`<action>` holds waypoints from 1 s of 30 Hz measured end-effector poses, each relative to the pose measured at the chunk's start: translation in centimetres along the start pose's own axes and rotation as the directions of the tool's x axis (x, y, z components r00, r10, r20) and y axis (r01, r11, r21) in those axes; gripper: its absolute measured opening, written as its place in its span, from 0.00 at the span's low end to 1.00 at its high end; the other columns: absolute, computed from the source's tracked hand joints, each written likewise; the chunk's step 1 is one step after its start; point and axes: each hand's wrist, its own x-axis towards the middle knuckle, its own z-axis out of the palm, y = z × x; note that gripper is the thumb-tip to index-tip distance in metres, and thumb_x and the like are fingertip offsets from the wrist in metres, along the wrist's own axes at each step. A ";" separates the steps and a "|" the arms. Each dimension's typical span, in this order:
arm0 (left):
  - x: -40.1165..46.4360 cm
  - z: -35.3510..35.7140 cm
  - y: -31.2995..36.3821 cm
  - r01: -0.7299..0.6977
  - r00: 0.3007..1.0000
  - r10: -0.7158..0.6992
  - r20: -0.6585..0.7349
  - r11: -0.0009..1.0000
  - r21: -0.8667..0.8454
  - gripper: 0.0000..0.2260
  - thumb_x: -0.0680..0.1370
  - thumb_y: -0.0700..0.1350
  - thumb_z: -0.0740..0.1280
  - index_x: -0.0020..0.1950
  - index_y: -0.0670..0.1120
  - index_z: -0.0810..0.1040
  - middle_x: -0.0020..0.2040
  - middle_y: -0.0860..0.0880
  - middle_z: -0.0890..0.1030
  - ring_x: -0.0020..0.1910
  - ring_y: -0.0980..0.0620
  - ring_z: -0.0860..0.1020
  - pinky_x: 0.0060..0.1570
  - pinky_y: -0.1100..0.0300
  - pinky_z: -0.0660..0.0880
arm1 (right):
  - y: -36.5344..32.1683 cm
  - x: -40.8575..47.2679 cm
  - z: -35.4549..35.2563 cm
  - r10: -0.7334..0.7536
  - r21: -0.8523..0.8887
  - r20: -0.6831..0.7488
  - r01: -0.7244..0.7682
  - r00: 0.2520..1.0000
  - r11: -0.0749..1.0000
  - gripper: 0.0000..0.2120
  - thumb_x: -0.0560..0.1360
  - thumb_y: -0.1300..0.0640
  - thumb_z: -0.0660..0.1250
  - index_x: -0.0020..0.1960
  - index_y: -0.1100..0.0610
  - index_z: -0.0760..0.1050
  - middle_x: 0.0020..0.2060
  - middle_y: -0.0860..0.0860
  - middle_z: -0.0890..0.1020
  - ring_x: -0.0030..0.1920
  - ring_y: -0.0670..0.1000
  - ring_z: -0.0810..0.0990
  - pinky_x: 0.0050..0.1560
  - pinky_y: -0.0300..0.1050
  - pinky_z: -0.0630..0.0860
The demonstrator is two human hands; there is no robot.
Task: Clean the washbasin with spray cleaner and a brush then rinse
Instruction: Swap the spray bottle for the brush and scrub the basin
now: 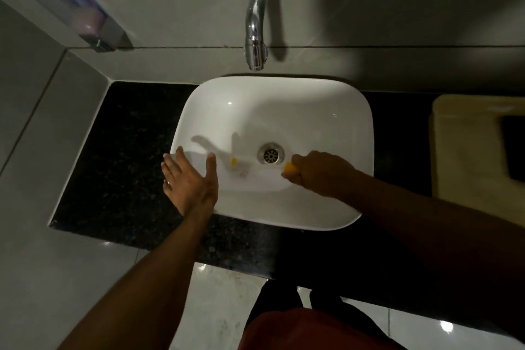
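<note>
A white washbasin [335,111] sits on a black stone counter, with a round metal drain [270,154] in its floor. My right hand [321,172] is closed around the yellow end of a brush handle [290,168]. The white brush runs left across the bowl, and its head [240,169] with a yellow mark rests on the basin floor left of the drain. My left hand [189,180] lies open with fingers spread on the basin's left rim, holding nothing. No spray cleaner is visible.
A chrome tap [257,23] comes out of the wall above the basin's back edge. A soap dispenser [74,6] hangs on the wall at upper left. A beige tray [466,148] with a dark object stands on the black counter [122,150] to the right.
</note>
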 end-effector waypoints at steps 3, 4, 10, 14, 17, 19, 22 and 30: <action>0.0 -0.1 0.0 0.007 1.000 -0.007 0.003 1.000 -0.019 0.39 0.77 0.71 0.47 0.81 0.49 0.53 0.82 0.42 0.53 0.80 0.42 0.52 0.74 0.39 0.55 | -2.3 1.4 -0.4 0.136 0.214 0.074 -0.149 0.988 0.965 0.16 0.77 0.38 0.57 0.46 0.51 0.72 0.42 0.56 0.78 0.44 0.60 0.79 0.40 0.46 0.67; 0.0 -0.2 0.0 0.005 1.000 -0.005 -0.004 1.000 -0.024 0.40 0.76 0.72 0.46 0.81 0.48 0.53 0.82 0.42 0.53 0.80 0.42 0.52 0.74 0.39 0.55 | -3.4 1.6 0.0 0.098 0.227 0.120 -0.123 0.988 0.966 0.17 0.76 0.38 0.57 0.48 0.50 0.74 0.45 0.57 0.79 0.47 0.60 0.80 0.42 0.45 0.67; 0.0 0.1 -0.2 0.005 1.000 -0.006 -0.009 0.999 -0.043 0.38 0.78 0.70 0.48 0.81 0.48 0.53 0.82 0.42 0.53 0.80 0.42 0.52 0.74 0.39 0.55 | -1.8 -1.4 0.0 0.019 0.175 0.154 -0.047 0.988 0.983 0.21 0.77 0.36 0.58 0.49 0.54 0.72 0.52 0.62 0.80 0.52 0.62 0.79 0.45 0.47 0.68; 0.3 0.2 -0.4 0.002 1.000 -0.003 -0.017 0.999 -0.044 0.39 0.77 0.72 0.47 0.81 0.49 0.53 0.81 0.42 0.54 0.80 0.42 0.52 0.74 0.38 0.55 | 1.2 -3.0 -3.1 -0.011 0.076 0.293 -0.011 0.956 0.997 0.22 0.78 0.37 0.59 0.52 0.57 0.75 0.52 0.58 0.80 0.53 0.59 0.78 0.46 0.43 0.66; 0.3 0.2 -0.5 0.009 1.000 -0.010 -0.026 0.998 -0.060 0.39 0.77 0.72 0.46 0.81 0.49 0.52 0.81 0.42 0.54 0.80 0.42 0.53 0.73 0.38 0.56 | 3.9 -2.4 -7.3 0.075 -0.042 0.348 -0.065 0.935 0.997 0.24 0.78 0.36 0.57 0.53 0.56 0.75 0.53 0.57 0.79 0.50 0.57 0.77 0.46 0.42 0.64; 0.3 0.3 -0.4 0.011 0.999 -0.013 -0.031 0.998 -0.060 0.39 0.77 0.72 0.48 0.81 0.49 0.52 0.81 0.42 0.55 0.80 0.43 0.53 0.73 0.39 0.57 | 5.3 -2.3 -9.5 0.190 -0.075 0.314 -0.175 0.930 0.982 0.25 0.77 0.34 0.58 0.53 0.56 0.75 0.53 0.57 0.79 0.49 0.56 0.76 0.48 0.45 0.68; 0.3 0.3 -0.4 0.008 0.999 -0.009 -0.031 0.999 -0.050 0.38 0.78 0.71 0.49 0.81 0.50 0.51 0.81 0.43 0.55 0.80 0.43 0.53 0.73 0.39 0.57 | 5.0 -2.0 -9.2 0.254 -0.072 0.183 -0.245 0.950 0.967 0.25 0.79 0.39 0.59 0.54 0.62 0.74 0.53 0.62 0.79 0.55 0.63 0.78 0.55 0.53 0.75; 0.4 0.5 -0.6 0.005 0.999 -0.009 -0.048 0.997 -0.080 0.39 0.78 0.71 0.49 0.82 0.50 0.48 0.81 0.43 0.55 0.80 0.43 0.54 0.73 0.39 0.56 | 4.5 -4.9 -7.3 0.301 0.047 0.317 -0.332 0.899 0.942 0.24 0.78 0.38 0.59 0.57 0.58 0.75 0.52 0.58 0.79 0.55 0.60 0.78 0.56 0.50 0.75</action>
